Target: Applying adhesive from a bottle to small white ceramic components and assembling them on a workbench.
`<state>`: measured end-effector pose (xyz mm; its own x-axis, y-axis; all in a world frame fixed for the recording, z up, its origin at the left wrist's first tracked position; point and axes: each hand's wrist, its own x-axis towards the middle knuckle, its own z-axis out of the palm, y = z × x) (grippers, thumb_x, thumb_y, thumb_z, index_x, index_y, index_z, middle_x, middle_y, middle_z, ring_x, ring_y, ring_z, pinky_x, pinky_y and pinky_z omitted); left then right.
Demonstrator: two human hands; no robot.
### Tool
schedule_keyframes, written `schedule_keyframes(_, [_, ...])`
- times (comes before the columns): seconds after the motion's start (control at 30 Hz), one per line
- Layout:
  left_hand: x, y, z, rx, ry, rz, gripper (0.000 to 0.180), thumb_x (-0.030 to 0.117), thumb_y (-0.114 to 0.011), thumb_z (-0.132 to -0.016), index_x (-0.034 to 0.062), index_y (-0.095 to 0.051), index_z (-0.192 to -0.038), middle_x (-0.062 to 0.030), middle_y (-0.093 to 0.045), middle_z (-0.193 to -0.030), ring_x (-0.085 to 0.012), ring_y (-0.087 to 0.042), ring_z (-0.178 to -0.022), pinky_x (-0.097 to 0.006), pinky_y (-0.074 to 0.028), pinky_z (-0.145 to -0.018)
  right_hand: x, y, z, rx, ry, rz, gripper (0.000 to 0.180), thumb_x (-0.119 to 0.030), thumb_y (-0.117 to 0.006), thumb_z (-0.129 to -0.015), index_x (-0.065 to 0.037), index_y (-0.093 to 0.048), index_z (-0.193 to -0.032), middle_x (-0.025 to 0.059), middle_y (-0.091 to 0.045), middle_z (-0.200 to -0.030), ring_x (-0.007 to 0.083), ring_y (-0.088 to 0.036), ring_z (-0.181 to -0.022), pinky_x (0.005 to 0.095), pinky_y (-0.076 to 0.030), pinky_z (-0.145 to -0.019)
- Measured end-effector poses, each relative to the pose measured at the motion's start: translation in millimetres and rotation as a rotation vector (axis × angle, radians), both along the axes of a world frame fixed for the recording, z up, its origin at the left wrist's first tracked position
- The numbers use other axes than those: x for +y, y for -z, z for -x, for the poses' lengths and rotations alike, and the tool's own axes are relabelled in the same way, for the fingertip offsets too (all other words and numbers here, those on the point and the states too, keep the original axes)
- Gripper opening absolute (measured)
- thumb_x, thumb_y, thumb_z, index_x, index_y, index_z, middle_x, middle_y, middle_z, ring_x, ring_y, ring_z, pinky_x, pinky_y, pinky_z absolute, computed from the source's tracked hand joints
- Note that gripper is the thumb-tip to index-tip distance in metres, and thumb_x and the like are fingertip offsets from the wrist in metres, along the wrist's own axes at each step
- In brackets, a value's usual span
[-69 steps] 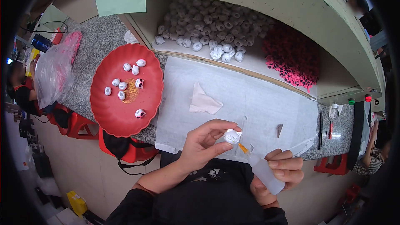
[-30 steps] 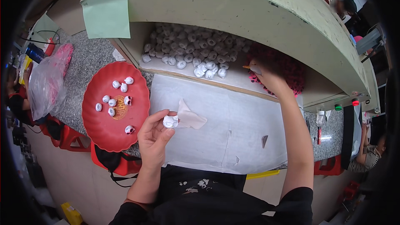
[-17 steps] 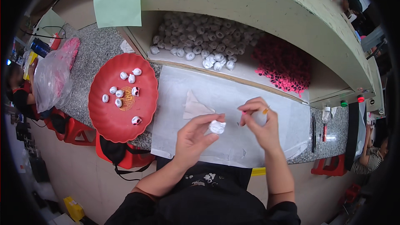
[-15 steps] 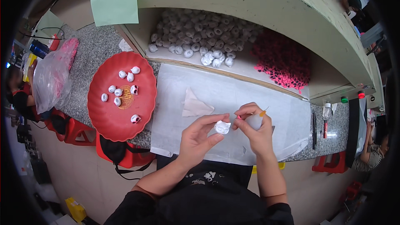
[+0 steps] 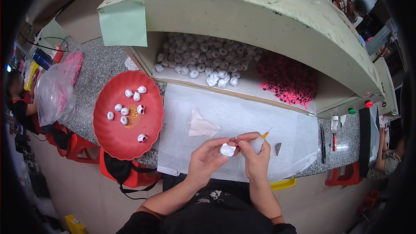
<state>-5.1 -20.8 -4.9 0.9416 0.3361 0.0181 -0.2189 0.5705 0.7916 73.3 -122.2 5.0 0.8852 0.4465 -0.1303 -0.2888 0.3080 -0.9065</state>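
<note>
While left hand (image 5: 207, 161) pinches white piece (image 5: 227, 149) | right hand (image 5: 255, 158) grip clenched on orange-tipped tool (image 5: 261, 140)

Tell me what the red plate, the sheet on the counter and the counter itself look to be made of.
Red plate: likely plastic; even colour, smooth surface with a slight shine.
Sheet: thin paper or film, hard to tell; milky, translucent, creased, with a curling edge.
Counter: polished stone such as granite, or an imitation; grey with fine speckles.
</note>
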Motion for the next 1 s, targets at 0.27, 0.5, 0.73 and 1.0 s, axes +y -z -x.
schedule_keyframes(0.27, [-2, 1, -3, -0.022, -0.004, -0.015, 0.034, 0.003, -0.055, -0.075, 0.0006, -0.045, -0.107, -0.0139, -0.053, -0.1, -0.0258, -0.043, -0.108, -0.036, -0.031, -0.091, 1, 6, 3, -0.025, 0.061, -0.018, 0.004, 0.001, -0.054, -0.074, 0.001, -0.051, -0.076, 0.0074, -0.056, -0.068, 0.0106, -0.051, -0.058, 0.0226, -0.041, -0.053])
schedule_keyframes(0.5, [-2, 3, -6, -0.004, -0.05, 0.022, 0.036, 0.002, -0.056, -0.074, -0.0002, -0.044, -0.108, -0.0147, -0.052, -0.102, -0.0222, -0.046, -0.104, -0.033, -0.033, -0.089, -4, 12, 0, -0.022, 0.018, 0.065, 0.005, 0.003, -0.053, -0.073, 0.002, -0.05, -0.077, 0.01, -0.056, -0.07, 0.0127, -0.052, -0.057, 0.0233, -0.042, -0.054])
schedule_keyframes(0.73, [6, 6, -5, -0.02, 0.021, -0.097, 0.033, -0.006, -0.053, -0.074, -0.0029, -0.046, -0.106, -0.0138, -0.048, -0.108, -0.02, -0.048, -0.099, -0.028, -0.04, -0.083, -27, -7, -4, -0.073, 0.025, 0.048, 0.009, 0.007, -0.053, -0.069, 0.002, -0.048, -0.075, 0.0145, -0.055, -0.072, 0.0163, -0.052, -0.056, 0.0251, -0.043, -0.051])
schedule_keyframes(1.0, [11, 1, -8, -0.053, -0.083, -0.616, 0.028, -0.006, -0.057, -0.07, -0.0015, -0.053, -0.097, -0.0166, -0.053, -0.101, -0.0225, -0.053, -0.092, -0.029, -0.042, -0.078, -19, -15, 5, 0.046, -0.142, -0.019, 0.012, 0.005, -0.056, -0.068, 0.001, -0.047, -0.073, 0.0124, -0.053, -0.067, 0.016, -0.051, -0.057, 0.0247, -0.043, -0.051])
